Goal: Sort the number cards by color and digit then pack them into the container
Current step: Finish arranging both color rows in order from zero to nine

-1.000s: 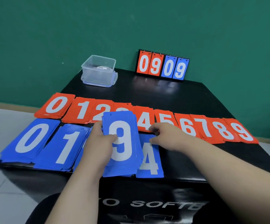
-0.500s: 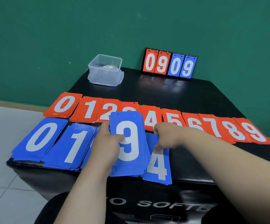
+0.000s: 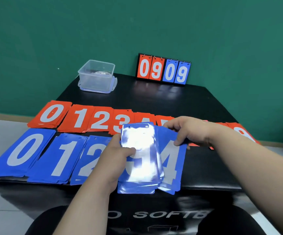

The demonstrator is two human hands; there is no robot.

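At the near edge of the glossy black table (image 3: 154, 99), your left hand (image 3: 118, 155) grips a stack of blue plastic number cards (image 3: 139, 150) with the thumb across the top card, whose digit is washed out by glare. Your right hand (image 3: 190, 131) pinches the upper edge of the blue 4 card (image 3: 171, 160) just beside the stack. The clear plastic container (image 3: 93, 80) stands at the far left corner, beyond the row of red number cards (image 3: 79, 117).
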